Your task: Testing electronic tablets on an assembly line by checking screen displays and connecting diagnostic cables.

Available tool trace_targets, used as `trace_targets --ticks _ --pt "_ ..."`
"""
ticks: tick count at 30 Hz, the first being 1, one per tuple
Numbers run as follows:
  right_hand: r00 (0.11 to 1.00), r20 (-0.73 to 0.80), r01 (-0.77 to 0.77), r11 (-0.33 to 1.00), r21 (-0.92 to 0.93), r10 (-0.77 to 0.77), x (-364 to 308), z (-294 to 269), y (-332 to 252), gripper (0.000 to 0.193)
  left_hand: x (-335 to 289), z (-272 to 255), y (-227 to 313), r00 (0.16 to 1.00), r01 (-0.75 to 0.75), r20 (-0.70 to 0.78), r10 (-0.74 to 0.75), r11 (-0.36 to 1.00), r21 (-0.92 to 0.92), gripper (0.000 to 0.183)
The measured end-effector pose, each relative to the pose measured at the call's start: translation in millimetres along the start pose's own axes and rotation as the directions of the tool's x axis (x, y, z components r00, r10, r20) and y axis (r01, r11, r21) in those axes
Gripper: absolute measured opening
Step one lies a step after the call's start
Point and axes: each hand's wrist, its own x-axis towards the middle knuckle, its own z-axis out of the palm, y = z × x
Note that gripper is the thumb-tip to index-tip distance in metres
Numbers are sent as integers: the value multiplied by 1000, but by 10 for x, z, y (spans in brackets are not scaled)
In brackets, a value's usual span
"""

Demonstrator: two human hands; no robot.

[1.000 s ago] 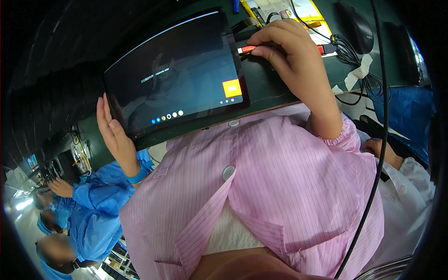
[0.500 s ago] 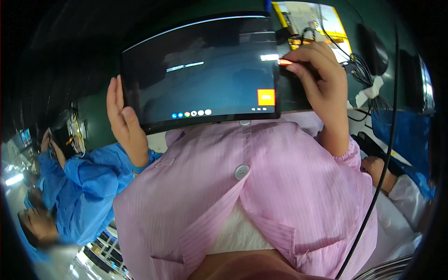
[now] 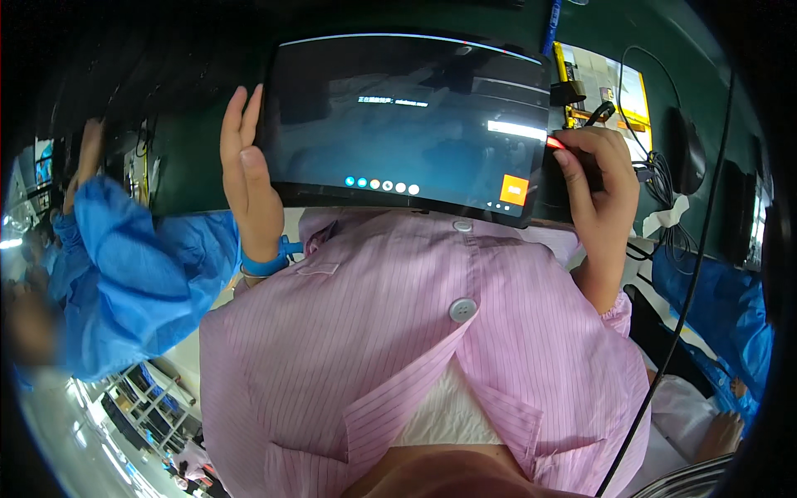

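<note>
A black tablet with a lit dark-blue screen, a row of small round icons and an orange square stands before my chest. My left hand steadies its left edge, the thumb by the lower corner and the fingers stretched along the side. At the right edge, my right hand pinches a small red piece between thumb and forefinger. That piece touches or nearly touches the tablet's side; most of it is hidden by the fingertips, so its kind cannot be told.
Right of the tablet lie a yellow-edged sheet, a black mouse and a bundled black cable with a white wrap. A blue pen-like stick is at the far side. On the left sits a co-worker in a blue sleeve.
Tablet and both hands appear shifted to the right in view, with the tablet tilted a little differently. My right hand keeps its pinch on the red piece at the edge.
</note>
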Motion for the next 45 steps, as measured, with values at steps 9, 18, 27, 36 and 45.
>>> trace_targets --ticks 9,18,27,36,45 --pt "997 -41 -59 995 84 62 -33 21 -24 20 -37 -5 25 998 -14 -59 12 999 -40 58" --pt "992 -50 -113 993 22 114 -70 3 -36 20 -63 83 -47 999 11 -48 -22 974 -226 52" --pt "870 -480 -413 695 -588 111 -65 -724 792 42 -35 39 -22 999 26 -30 -32 981 -194 50" --pt "805 -451 -569 714 -407 385 -215 -1063 1268 62 -51 49 -69 998 -16 -56 2 970 -243 48" --pt "833 -474 -475 808 -349 285 -103 -905 1210 70 -44 66 -53 998 -29 -69 13 970 -241 47"
